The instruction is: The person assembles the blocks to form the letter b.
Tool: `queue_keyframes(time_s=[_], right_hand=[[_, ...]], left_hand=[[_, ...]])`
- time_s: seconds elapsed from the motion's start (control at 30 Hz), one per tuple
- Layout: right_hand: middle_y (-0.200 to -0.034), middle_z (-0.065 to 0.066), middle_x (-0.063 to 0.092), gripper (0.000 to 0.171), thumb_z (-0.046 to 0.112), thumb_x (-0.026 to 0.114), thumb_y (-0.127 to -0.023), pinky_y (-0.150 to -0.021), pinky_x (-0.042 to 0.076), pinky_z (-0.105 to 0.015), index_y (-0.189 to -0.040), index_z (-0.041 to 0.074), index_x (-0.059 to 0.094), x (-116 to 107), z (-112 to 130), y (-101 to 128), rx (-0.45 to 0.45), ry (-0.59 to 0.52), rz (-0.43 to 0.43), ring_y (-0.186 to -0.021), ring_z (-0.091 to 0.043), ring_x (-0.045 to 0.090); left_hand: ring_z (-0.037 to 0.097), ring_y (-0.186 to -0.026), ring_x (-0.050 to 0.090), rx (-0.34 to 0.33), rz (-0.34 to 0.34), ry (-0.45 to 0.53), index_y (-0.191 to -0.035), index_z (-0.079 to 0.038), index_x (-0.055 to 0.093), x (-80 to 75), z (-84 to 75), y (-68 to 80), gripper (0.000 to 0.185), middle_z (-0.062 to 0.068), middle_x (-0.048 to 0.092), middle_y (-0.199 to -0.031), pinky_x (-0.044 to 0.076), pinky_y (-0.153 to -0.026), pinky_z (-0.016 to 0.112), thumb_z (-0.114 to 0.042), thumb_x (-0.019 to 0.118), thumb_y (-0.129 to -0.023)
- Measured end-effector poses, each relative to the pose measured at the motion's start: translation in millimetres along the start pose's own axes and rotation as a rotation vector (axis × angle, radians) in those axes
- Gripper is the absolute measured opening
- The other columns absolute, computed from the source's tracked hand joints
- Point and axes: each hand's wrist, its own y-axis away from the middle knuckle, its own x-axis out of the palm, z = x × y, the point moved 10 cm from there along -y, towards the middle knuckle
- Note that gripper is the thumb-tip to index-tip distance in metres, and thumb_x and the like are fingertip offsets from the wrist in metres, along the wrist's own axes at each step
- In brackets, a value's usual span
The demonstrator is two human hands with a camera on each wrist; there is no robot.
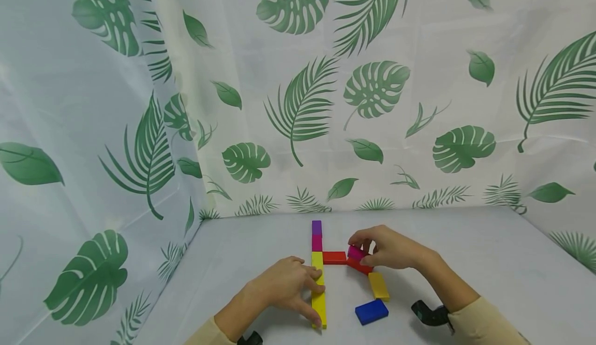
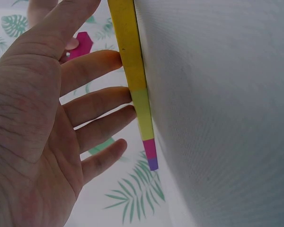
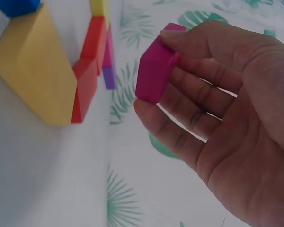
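Magenta block (image 1: 356, 252) sits pinched in the right hand (image 1: 391, 248), thumb on one face, fingertips (image 3: 173, 35) on the opposite, held just above the table (image 1: 465, 262) over the near end of a red block (image 1: 359, 266); the right wrist view shows it clear of the cloth w/ bare gap under it. Going big to small: leaf-print backdrop (image 1: 298, 91) wraps the rear and both sides, grey-white table below it. Left hand (image 1: 284, 285) lies flat-ish, fingers straight, their tips (image 2: 114, 58) pressing the side of the long yellow column (image 1: 318, 293), nothing gripped; thumb reaches toward the column's near end. That column is two yellow blocks end to end, running away from the person, then a magenta block in line (image 1: 316, 242) and a purple block (image 1: 316, 227) at the far end, all touching in one straight row. A second red block (image 1: 334, 257) lies crosswise, one end against the row approx. at the yellow/magenta joint, other end near the held block. Orange-yellow block (image 1: 378, 285) lies angled just beyond the first red one, nearer the person; blue block (image 1: 371, 312) lies loose close by, nearest the front edge. Wrist-cam straps show at both cuffs.
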Motion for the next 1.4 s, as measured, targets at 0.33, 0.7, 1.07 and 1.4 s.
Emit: queue_keyframes(time_s=[0.33, 0.7, 1.07, 1.4], right_hand=[[-0.097, 0.009, 0.066, 0.035, 0.021, 0.076, -0.083, -0.073, 0.054, -0.022, -0.116, 0.025, 0.066, 15, 16, -4, -0.041, -0.057, 0.055, -0.09, -0.013, 0.06], [-0.099, 0.009, 0.066, 0.037, 0.024, 0.077, -0.083, -0.071, 0.056, -0.023, -0.118, 0.027, 0.065, 34, 30, -5, -0.054, -0.14, 0.114, -0.089, -0.014, 0.061], [-0.096, 0.01, 0.068, 0.042, 0.022, 0.076, -0.083, -0.071, 0.056, -0.023, -0.122, 0.014, 0.065, 49, 43, -7, -0.085, -0.162, 0.176, -0.084, -0.01, 0.064], [-0.096, 0.012, 0.068, 0.042, 0.027, 0.076, -0.083, -0.073, 0.055, -0.021, -0.121, 0.014, 0.065, 56, 44, -8, -0.118, -0.121, 0.197, -0.084, -0.006, 0.064]], left_hand=[[0.001, -0.119, 0.053, 0.016, -0.014, -0.018, -0.122, -0.04, 0.064, -1.7, -1.9, 0.7, 0.07, -0.011, 0.058, -0.132, 0.041, -0.105, 0.04, -0.084, 0.052, -0.068], [0.0, -0.121, 0.052, 0.02, -0.022, -0.014, -0.12, -0.04, 0.065, -1.0, -1.8, 0.3, 0.069, -0.011, 0.058, -0.132, 0.041, -0.105, 0.042, -0.084, 0.052, -0.068], [0.0, -0.12, 0.052, 0.03, -0.033, -0.019, -0.12, -0.04, 0.066, -0.4, -1.1, 0.4, 0.071, -0.011, 0.057, -0.132, 0.041, -0.105, 0.042, -0.085, 0.05, -0.067], [0.0, -0.118, 0.053, 0.041, -0.041, -0.034, -0.119, -0.04, 0.066, 0.9, -0.8, 0.3, 0.071, -0.011, 0.058, -0.132, 0.041, -0.104, 0.041, -0.086, 0.049, -0.067]])
